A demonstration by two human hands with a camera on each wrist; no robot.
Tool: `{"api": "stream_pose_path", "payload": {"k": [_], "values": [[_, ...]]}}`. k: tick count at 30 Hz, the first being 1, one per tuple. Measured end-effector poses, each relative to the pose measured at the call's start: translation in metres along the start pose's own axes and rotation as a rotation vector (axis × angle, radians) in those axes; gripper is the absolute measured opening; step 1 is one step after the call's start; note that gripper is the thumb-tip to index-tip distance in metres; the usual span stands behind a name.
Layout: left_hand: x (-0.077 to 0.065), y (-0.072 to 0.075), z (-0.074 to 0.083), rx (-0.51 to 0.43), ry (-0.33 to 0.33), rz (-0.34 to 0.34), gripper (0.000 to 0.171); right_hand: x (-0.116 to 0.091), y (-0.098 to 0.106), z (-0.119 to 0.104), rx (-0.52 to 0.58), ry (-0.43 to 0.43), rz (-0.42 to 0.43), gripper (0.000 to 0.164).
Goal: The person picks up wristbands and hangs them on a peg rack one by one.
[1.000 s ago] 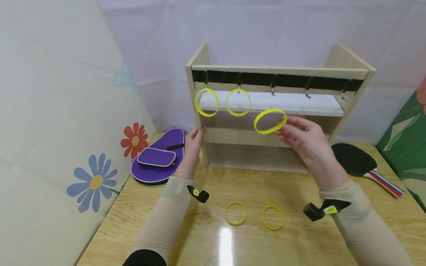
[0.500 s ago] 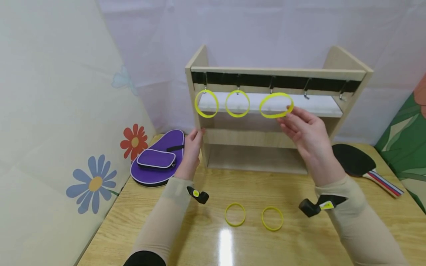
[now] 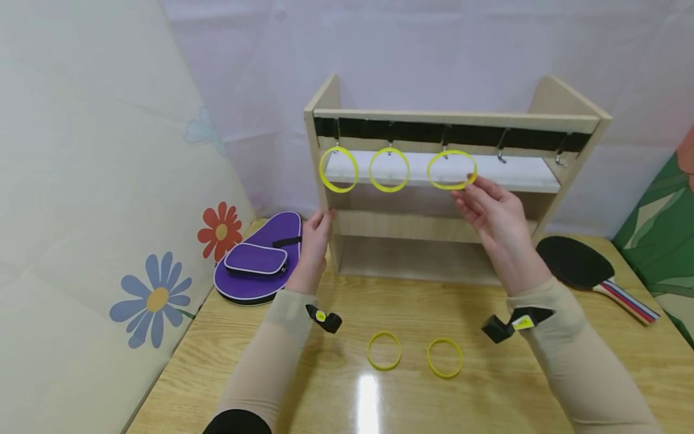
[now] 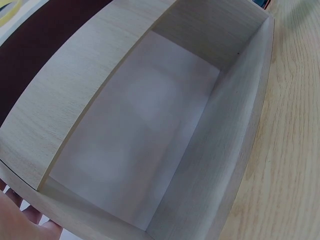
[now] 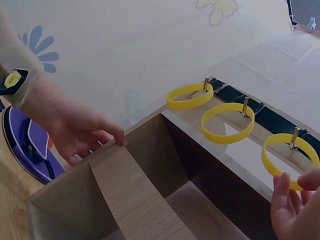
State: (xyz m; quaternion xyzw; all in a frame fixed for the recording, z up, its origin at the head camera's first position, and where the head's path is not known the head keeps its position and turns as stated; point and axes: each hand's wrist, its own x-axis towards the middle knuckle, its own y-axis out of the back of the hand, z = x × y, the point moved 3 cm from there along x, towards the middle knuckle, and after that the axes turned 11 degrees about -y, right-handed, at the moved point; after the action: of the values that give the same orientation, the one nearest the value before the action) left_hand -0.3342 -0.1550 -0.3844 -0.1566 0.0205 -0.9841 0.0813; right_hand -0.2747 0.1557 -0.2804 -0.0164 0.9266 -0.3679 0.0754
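Observation:
My right hand [image 3: 499, 220] pinches a yellow silicone wristband [image 3: 454, 187] at its lower right edge, and the band's upper rim encircles the tip of the third hook [image 3: 446, 149]. Two more yellow bands, a left one [image 3: 339, 191] and a middle one [image 3: 389, 190], hang from the first two hooks. My left hand [image 3: 311, 250] grips the left side panel of the small wooden shelf [image 3: 412, 224], thumb along its front edge. In the right wrist view the pinched band [image 5: 267, 162] loops around its hook, fingertips at its near rim.
Two yellow bands, one left [image 3: 384, 367] and one right [image 3: 444, 376], lie on the wooden table [image 3: 303, 386]. A purple paddle case [image 3: 255, 259] lies left of the shelf, a black table tennis paddle [image 3: 577, 262] right. The fourth hook [image 3: 501, 154] and fifth hook [image 3: 560, 158] hold no bands.
My right hand has raised the wristband from below the hooks up to the third hook, and the band now loops around its tip. My left hand has stayed on the shelf's side.

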Motion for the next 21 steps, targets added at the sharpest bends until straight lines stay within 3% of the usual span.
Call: {"api": "stream_pose_path", "payload": {"k": [21], "values": [[0.000,0.000,0.000,0.010,0.006,0.004,0.040,0.003,-0.001,0.014,-0.100,-0.070,-0.077,0.017]]}}
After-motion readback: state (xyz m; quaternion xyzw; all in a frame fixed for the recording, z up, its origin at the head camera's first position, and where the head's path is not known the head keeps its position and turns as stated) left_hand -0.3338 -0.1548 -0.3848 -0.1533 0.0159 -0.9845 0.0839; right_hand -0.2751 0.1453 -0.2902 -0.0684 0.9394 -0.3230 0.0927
